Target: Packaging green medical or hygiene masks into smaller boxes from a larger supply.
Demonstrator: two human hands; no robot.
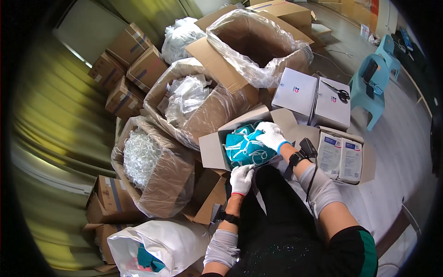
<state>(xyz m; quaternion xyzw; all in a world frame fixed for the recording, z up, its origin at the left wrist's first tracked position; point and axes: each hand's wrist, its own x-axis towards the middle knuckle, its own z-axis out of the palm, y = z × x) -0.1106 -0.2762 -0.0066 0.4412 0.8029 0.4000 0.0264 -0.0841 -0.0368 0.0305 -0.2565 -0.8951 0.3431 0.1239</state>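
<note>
In front of my knees stands an open carton (213, 148) holding a bundle of teal fabric pieces (248, 144) with white straps and loops. My right hand (271, 136), in a white knit glove with a blue cuff, reaches into its right side, fingers curled down on the teal fabric. At the carton's near edge is my left hand (242, 179), gloved in white with a red cuff. Its fingers are pressed together, and whatever is between them is too small to make out.
Plastic-lined cartons hold clear coiled tubing (141, 159) and clear plastic packets (187, 97); a large lined carton (258, 41) stands behind. Scissors (340, 92) lie on white boxes (295, 94). Right are a box of packaged goods (339, 157) and blue stools (374, 87); lower left, a white sack (180, 244).
</note>
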